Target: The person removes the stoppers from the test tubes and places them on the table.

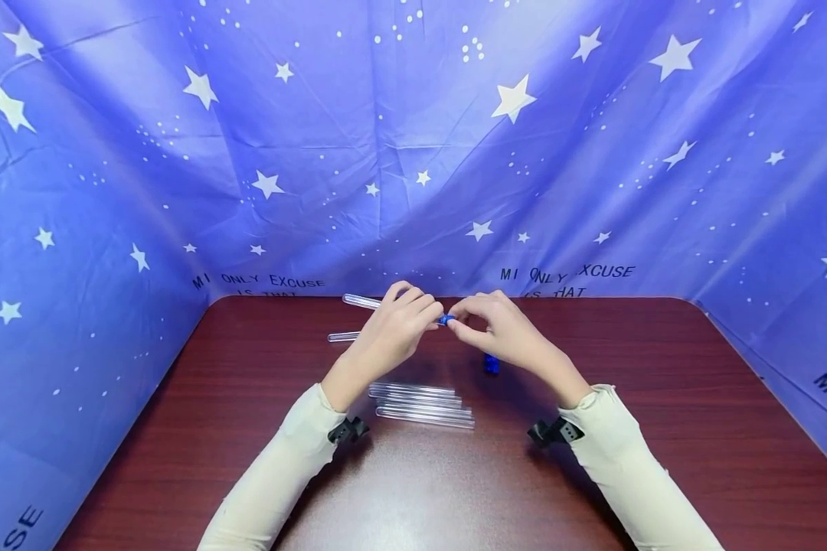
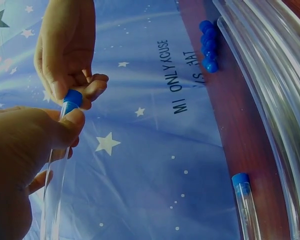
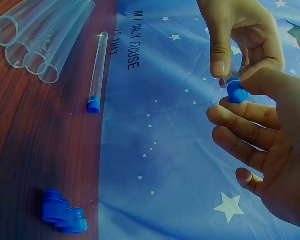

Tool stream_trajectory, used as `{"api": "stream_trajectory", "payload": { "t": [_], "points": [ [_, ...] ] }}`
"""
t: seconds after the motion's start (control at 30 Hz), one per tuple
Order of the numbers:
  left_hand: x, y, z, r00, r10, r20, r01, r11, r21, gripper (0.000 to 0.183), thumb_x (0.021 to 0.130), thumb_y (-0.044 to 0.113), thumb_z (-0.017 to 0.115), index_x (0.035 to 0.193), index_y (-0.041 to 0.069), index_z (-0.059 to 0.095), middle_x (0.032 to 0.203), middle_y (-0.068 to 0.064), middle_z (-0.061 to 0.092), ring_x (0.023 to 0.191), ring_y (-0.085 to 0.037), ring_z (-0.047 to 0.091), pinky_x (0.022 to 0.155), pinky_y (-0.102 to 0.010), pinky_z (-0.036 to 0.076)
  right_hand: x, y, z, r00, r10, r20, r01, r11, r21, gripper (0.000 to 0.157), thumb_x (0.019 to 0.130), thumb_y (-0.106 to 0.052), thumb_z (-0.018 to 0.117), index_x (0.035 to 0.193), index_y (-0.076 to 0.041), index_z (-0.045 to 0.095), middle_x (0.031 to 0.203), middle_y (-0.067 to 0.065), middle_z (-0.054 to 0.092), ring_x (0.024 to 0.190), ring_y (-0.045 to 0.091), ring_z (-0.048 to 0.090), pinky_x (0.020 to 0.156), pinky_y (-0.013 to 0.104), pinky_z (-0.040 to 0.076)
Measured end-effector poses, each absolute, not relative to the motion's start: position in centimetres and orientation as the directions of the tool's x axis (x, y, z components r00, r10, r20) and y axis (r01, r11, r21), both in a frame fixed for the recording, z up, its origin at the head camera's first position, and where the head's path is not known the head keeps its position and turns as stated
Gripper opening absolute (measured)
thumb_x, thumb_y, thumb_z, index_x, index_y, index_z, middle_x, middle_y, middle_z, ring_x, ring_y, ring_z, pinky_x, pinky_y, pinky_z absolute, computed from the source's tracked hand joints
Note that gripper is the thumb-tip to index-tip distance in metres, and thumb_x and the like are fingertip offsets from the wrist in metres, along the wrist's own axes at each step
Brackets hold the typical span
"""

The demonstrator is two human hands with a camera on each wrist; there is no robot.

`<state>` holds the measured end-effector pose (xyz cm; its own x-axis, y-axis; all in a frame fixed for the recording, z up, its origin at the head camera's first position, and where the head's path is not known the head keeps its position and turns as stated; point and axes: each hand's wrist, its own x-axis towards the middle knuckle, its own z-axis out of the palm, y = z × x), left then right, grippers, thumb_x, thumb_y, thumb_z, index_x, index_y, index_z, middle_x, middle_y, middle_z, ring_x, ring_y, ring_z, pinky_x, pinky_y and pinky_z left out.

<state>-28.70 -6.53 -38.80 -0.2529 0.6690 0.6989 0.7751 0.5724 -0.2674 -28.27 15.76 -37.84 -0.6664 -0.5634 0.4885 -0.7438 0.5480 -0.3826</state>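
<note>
Here, the cap [image 2: 73, 96] protrudes beyond the left grip [image 1: 397, 325].

On your counter [image 1: 661, 360], the tube row [image 1: 423, 405] lies left of the caps [image 1: 491, 364]; a capped tube [image 3: 98, 70] lies behind the row.

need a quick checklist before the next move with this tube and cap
1. Left hand has a grip on the held tube: ok, fingers round it just below the cap.
2. Right hand on the blue cap: ok, thumb and finger pinch it.
3. Blue cap at the tube's mouth: ok, it sits at the end of the glass.
4. Blue cap fully pressed in: cannot tell, fingers hide part of the joint.
5. Spare caps at hand: ok, clustered on the table.
6. Uncapped tubes closed: not ok, their mouths are open.
</note>
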Motion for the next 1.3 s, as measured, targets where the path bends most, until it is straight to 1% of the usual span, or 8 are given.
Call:
{"api": "stream_trajectory", "payload": {
  "t": [0.1,0.27,0.4,0.63,0.87,1.07,1.3],
  "points": [
    [-28.69,-6.52,-38.68,-0.246,0.666,0.704,0.765,0.58,-0.281,0.018,0.089,0.019,0.076,0.091,0.011,0.06,0.085,0.001,0.065,0.085,-0.018,0.062,0.096,-0.039,0.047,-28.2,15.75,-37.87,-0.663,-0.567,0.489,-0.746,0.55,-0.375,0.007,0.093,-0.014,0.071,0.097,-0.01,0.075,0.081,-0.006,0.07,0.072,0.013,0.054,0.082,0.037,0.043],
    [-28.67,-6.47,-38.45,-0.265,0.667,0.697,0.765,0.585,-0.269,0.02,0.089,0.018,0.077,0.09,0.011,0.058,0.082,0.001,0.065,0.082,-0.018,0.062,0.098,-0.038,0.046,-28.15,15.83,-37.87,-0.667,-0.56,0.492,-0.742,0.563,-0.366,0.008,0.093,-0.015,0.071,0.098,-0.01,0.073,0.082,-0.005,0.069,0.079,0.021,0.06,0.084,0.038,0.041],
    [-28.66,-6.42,-38.39,-0.271,0.667,0.694,0.772,0.581,-0.258,0.02,0.089,0.018,0.077,0.089,0.011,0.059,0.08,0.001,0.065,0.08,-0.018,0.062,0.097,-0.038,0.047,-28.04,15.81,-37.92,-0.67,-0.548,0.5,-0.738,0.567,-0.366,0.008,0.092,-0.013,0.071,0.099,-0.008,0.073,0.083,-0.003,0.069,0.081,0.024,0.061,0.083,0.038,0.041],
    [-28.67,-6.53,-38.52,-0.279,0.658,0.699,0.774,0.585,-0.241,0.018,0.089,0.018,0.077,0.089,0.01,0.061,0.079,0.002,0.069,0.077,-0.017,0.063,0.097,-0.038,0.047,-27.95,15.6,-38.25,-0.66,-0.542,0.52,-0.744,0.569,-0.351,0.009,0.092,-0.012,0.073,0.1,-0.008,0.074,0.084,-0.002,0.071,0.082,0.017,0.06,0.081,0.038,0.041],
    [-28.61,-6.51,-38.57,-0.287,0.653,0.701,0.772,0.591,-0.234,0.016,0.091,0.016,0.076,0.089,0.01,0.061,0.079,0.002,0.072,0.075,-0.016,0.064,0.096,-0.037,0.047,-27.85,15.62,-38.03,-0.65,-0.55,0.525,-0.75,0.575,-0.326,0.01,0.092,-0.013,0.073,0.1,-0.006,0.073,0.085,0.0,0.071,0.083,0.022,0.062,0.082,0.039,0.041],
    [-28.42,-6.62,-38.52,-0.308,0.648,0.697,0.769,0.601,-0.219,0.013,0.093,0.017,0.073,0.09,0.011,0.063,0.082,0.003,0.074,0.075,-0.015,0.065,0.097,-0.037,0.046,-27.78,15.47,-37.9,-0.633,-0.556,0.538,-0.763,0.566,-0.313,0.01,0.092,-0.013,0.074,0.1,-0.007,0.074,0.084,0.0,0.069,0.081,0.018,0.059,0.081,0.038,0.04],
    [-28.39,-6.67,-38.43,-0.3,0.644,0.704,0.776,0.594,-0.213,0.012,0.093,0.016,0.073,0.092,0.009,0.063,0.082,0.003,0.075,0.074,-0.014,0.066,0.096,-0.038,0.047,-27.85,15.37,-38.01,-0.607,-0.551,0.572,-0.778,0.558,-0.288,0.011,0.091,-0.012,0.075,0.1,-0.006,0.073,0.084,0.001,0.069,0.081,0.02,0.061,0.08,0.038,0.04]
  ]
}}
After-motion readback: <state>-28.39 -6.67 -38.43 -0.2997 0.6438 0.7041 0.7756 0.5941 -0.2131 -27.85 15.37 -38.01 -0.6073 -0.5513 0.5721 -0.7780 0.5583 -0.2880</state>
